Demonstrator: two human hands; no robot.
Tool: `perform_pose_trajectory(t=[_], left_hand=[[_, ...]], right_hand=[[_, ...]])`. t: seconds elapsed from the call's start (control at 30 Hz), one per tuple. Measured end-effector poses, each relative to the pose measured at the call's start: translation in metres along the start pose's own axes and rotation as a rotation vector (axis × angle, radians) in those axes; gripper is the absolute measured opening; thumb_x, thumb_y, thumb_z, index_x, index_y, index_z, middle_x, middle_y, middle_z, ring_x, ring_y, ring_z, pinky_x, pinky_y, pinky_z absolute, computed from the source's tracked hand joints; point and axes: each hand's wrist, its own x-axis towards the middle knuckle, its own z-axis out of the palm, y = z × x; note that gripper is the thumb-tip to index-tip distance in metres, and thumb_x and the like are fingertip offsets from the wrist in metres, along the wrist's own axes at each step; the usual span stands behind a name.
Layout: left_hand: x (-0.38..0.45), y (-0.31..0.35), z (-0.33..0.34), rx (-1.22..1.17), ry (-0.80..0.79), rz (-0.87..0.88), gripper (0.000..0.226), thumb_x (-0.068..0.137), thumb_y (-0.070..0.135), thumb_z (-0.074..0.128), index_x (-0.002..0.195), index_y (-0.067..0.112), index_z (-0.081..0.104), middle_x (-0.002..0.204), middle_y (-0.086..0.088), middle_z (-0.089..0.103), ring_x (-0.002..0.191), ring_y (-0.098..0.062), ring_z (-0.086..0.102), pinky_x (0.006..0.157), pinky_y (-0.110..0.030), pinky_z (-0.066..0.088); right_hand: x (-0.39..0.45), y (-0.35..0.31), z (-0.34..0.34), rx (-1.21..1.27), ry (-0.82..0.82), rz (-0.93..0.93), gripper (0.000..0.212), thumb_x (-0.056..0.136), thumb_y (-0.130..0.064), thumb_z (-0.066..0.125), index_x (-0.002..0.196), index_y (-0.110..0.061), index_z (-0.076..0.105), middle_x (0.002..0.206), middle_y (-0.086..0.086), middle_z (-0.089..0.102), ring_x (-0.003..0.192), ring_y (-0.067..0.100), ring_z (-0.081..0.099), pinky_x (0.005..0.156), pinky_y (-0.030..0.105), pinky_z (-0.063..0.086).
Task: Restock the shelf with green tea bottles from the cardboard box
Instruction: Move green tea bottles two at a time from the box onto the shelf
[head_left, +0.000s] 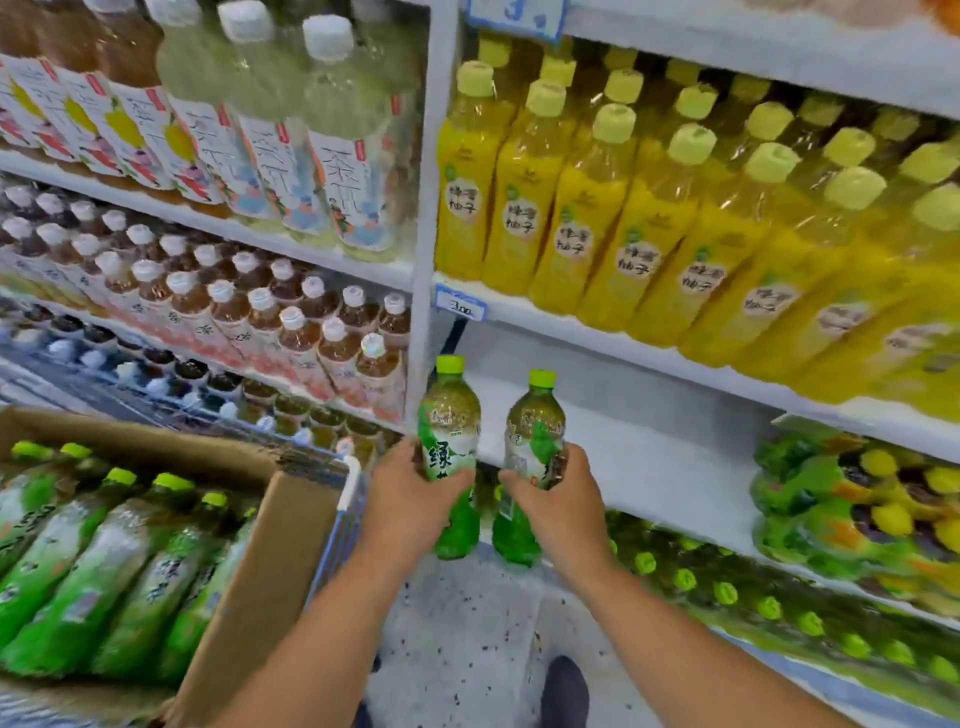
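My left hand (413, 486) grips one green tea bottle (451, 421) around its middle, upright, with a green cap. Just to its right, my right hand (558, 501) grips a second green tea bottle (535, 431), also upright. Both bottles hover in front of the front edge of a bare white shelf (649, 457), at its left end. The cardboard box (260, 571) sits at the lower left, open, with several green tea bottles (104, 561) lying in rows inside.
Yellow-capped yellow drink bottles (623, 218) fill the shelf above. Packs of green and yellow bottles (857, 499) occupy the right part of the bare shelf. More green-capped bottles (727, 592) line the shelf below. A white upright post (431, 234) separates the left shelves of tea bottles. Speckled floor lies below.
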Motion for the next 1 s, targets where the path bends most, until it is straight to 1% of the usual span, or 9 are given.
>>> perform_pose_trajectory(t=[0.07, 0.17, 0.23, 0.37, 0.5, 0.67, 0.77, 0.9, 1.0], left_hand=[[0.006, -0.001, 0.025, -0.025, 0.031, 0.011, 0.028, 0.079, 0.021, 0.085, 0.089, 0.033, 0.061, 0.089, 0.014, 0.07, 0.079, 0.003, 0.065, 0.068, -0.026, 0.056], [0.022, -0.007, 0.054, -0.023, 0.064, 0.028, 0.027, 0.078, 0.022, 0.085, 0.095, 0.03, 0.065, 0.089, 0.012, 0.071, 0.079, 0.0, 0.067, 0.07, -0.029, 0.058], [0.038, -0.013, 0.067, -0.041, 0.066, 0.038, 0.026, 0.079, 0.021, 0.085, 0.094, 0.031, 0.066, 0.087, 0.013, 0.072, 0.077, 0.001, 0.068, 0.065, -0.021, 0.056], [0.068, -0.025, 0.083, -0.073, 0.062, 0.058, 0.026, 0.082, 0.025, 0.083, 0.098, 0.034, 0.065, 0.089, 0.018, 0.071, 0.077, 0.015, 0.064, 0.056, -0.004, 0.047], [0.096, -0.044, 0.092, -0.058, 0.123, 0.149, 0.033, 0.082, 0.033, 0.081, 0.111, 0.036, 0.065, 0.098, 0.017, 0.069, 0.088, 0.012, 0.063, 0.076, -0.019, 0.054], [0.137, -0.061, 0.11, -0.014, 0.217, 0.311, 0.036, 0.082, 0.032, 0.081, 0.114, 0.029, 0.065, 0.098, 0.015, 0.064, 0.094, 0.008, 0.06, 0.084, -0.016, 0.052], [0.161, -0.073, 0.124, -0.01, 0.226, 0.399, 0.045, 0.081, 0.033, 0.081, 0.121, 0.028, 0.061, 0.106, 0.011, 0.062, 0.101, -0.007, 0.063, 0.09, -0.036, 0.055], [0.188, -0.077, 0.142, -0.048, 0.283, 0.542, 0.044, 0.082, 0.03, 0.079, 0.121, 0.025, 0.06, 0.105, 0.011, 0.057, 0.099, -0.005, 0.06, 0.087, -0.024, 0.05], [0.207, -0.08, 0.153, -0.066, 0.228, 0.615, 0.052, 0.081, 0.028, 0.079, 0.129, 0.028, 0.058, 0.111, 0.013, 0.058, 0.106, -0.004, 0.061, 0.09, -0.032, 0.054]], right_hand=[[0.019, 0.009, -0.012, -0.011, -0.012, -0.014, 0.049, 0.078, -0.039, 0.084, 0.117, -0.03, 0.055, 0.097, -0.02, 0.064, 0.084, -0.008, 0.059, 0.068, 0.015, 0.046], [0.041, 0.026, -0.017, -0.029, 0.014, -0.012, 0.049, 0.077, -0.044, 0.083, 0.116, -0.036, 0.054, 0.102, -0.018, 0.066, 0.093, 0.004, 0.065, 0.08, 0.028, 0.054], [0.053, 0.035, -0.014, -0.037, 0.047, -0.019, 0.05, 0.076, -0.045, 0.082, 0.114, -0.04, 0.05, 0.102, -0.019, 0.066, 0.093, 0.005, 0.065, 0.082, 0.032, 0.055], [0.075, 0.048, 0.002, -0.052, 0.128, -0.046, 0.055, 0.076, -0.048, 0.082, 0.119, -0.042, 0.047, 0.104, -0.02, 0.063, 0.092, 0.004, 0.062, 0.078, 0.027, 0.05], [0.098, 0.062, 0.021, 0.002, 0.199, -0.121, 0.055, 0.078, -0.047, 0.082, 0.125, -0.04, 0.054, 0.113, -0.024, 0.065, 0.101, -0.004, 0.061, 0.087, 0.022, 0.049], [0.13, 0.073, 0.042, 0.093, 0.333, -0.168, 0.061, 0.077, -0.047, 0.084, 0.129, -0.041, 0.053, 0.114, -0.026, 0.064, 0.104, -0.011, 0.059, 0.092, 0.02, 0.052], [0.15, 0.076, 0.05, 0.123, 0.406, -0.198, 0.065, 0.076, -0.047, 0.085, 0.131, -0.041, 0.051, 0.117, -0.025, 0.065, 0.106, -0.008, 0.061, 0.094, 0.022, 0.054], [0.18, 0.082, 0.061, 0.143, 0.467, -0.277, 0.069, 0.074, -0.048, 0.086, 0.131, -0.042, 0.047, 0.115, -0.025, 0.064, 0.101, -0.007, 0.064, 0.086, 0.018, 0.055], [0.194, 0.091, 0.064, 0.107, 0.479, -0.351, 0.07, 0.074, -0.051, 0.084, 0.131, -0.043, 0.043, 0.113, -0.026, 0.063, 0.1, -0.007, 0.063, 0.08, 0.014, 0.052]])
